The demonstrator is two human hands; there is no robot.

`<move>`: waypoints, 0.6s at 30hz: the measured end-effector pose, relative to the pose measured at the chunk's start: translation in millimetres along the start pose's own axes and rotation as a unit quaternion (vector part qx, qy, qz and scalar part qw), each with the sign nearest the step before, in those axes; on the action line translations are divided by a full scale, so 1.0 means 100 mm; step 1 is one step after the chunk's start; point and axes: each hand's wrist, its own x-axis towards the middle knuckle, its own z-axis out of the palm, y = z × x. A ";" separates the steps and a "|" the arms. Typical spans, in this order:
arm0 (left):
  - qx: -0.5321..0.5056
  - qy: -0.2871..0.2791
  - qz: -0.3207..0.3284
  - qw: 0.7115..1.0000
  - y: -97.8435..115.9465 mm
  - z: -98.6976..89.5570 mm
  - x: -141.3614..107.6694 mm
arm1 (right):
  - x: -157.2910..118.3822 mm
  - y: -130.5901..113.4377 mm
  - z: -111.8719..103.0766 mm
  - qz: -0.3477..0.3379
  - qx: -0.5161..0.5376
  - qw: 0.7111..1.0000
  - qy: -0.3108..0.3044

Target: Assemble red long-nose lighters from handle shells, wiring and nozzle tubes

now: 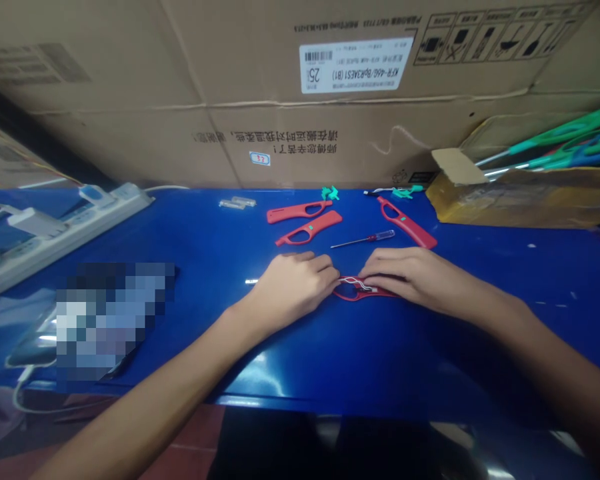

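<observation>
left hand [294, 283], right hand [410, 275]: both pinch red shell [363, 293] | screwdriver [364, 239] just behind, apart

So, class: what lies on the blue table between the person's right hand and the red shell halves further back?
A screwdriver with a red-and-blue handle, seen in the head view.
</observation>
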 end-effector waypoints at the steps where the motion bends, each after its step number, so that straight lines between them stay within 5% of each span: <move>1: -0.006 0.000 -0.001 1.000 0.00 0.00 0.00 | -0.01 -0.01 -0.01 -0.001 -0.010 1.000 -0.003; 18: -0.045 -0.011 -0.008 0.999 -0.01 0.00 0.00 | 0.00 -0.14 0.00 0.030 -0.087 0.996 -0.013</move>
